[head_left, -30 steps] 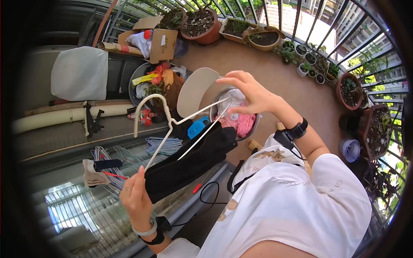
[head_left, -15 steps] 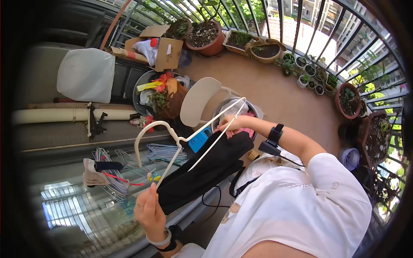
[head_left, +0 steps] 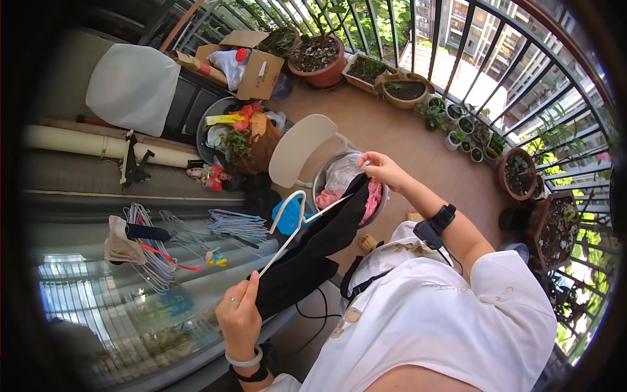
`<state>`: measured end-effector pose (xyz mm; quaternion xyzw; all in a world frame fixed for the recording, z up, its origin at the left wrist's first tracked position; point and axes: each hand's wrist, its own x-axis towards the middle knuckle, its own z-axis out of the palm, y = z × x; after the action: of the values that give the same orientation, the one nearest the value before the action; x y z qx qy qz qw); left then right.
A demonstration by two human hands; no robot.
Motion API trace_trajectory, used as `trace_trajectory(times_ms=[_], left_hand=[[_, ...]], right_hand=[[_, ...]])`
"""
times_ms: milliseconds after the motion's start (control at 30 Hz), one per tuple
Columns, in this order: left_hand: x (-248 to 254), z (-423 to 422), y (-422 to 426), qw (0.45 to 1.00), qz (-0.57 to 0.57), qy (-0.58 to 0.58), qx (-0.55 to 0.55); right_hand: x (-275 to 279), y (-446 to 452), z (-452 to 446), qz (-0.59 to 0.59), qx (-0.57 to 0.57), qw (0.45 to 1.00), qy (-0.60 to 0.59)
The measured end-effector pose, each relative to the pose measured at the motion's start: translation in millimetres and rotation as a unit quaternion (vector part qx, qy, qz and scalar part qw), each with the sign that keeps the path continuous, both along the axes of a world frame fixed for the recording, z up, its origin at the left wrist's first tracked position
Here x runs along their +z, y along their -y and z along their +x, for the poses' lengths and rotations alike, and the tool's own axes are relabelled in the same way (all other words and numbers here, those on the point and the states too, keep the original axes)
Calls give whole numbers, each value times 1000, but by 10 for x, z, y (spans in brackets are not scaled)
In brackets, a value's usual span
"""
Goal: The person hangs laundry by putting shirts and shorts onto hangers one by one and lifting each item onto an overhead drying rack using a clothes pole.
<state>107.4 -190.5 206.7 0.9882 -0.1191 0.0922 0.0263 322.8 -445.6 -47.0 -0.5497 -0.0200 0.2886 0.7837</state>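
Note:
A white clothes hanger [head_left: 285, 251] spans the space between my hands, its hook pointing up and to the left. My left hand [head_left: 240, 313] is closed around its lower left end. My right hand [head_left: 382, 171] pinches at the far end, where the hanger's other arm meets the top of a black garment [head_left: 307, 255]. The garment hangs along the hanger and down toward my left hand; its exact kind is not plain. Behind it stands a metal basin [head_left: 384, 196] with white and pink cloth [head_left: 343, 173] inside.
Bundles of wire hangers [head_left: 238, 227] lie on the glass surface [head_left: 189, 313] at left, with a pair of socks [head_left: 124, 240] on one bundle. Beside the basin is a beige chair [head_left: 302, 150]. Potted plants [head_left: 318, 62] line the railing; a cardboard box [head_left: 260, 80] stands at the back.
The hanger has dropped lower and its far arm now lies along the black garment's edge. My right hand has moved up and right; my left hand shifted slightly right and down.

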Motion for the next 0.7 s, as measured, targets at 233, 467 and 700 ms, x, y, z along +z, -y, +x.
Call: trace_trajectory(times_ms=[233, 467, 700], left_hand=[[-223, -17, -91, 994, -107, 4, 17], [-554, -82, -271, 960, -250, 102, 80], [-578, 87, -300, 953, -292, 57, 59]], right_hand=[[708, -120, -4, 96, 111, 969, 199], [1494, -175, -109, -49, 167, 845, 506], [1583, -379, -162, -78, 80, 775, 622]])
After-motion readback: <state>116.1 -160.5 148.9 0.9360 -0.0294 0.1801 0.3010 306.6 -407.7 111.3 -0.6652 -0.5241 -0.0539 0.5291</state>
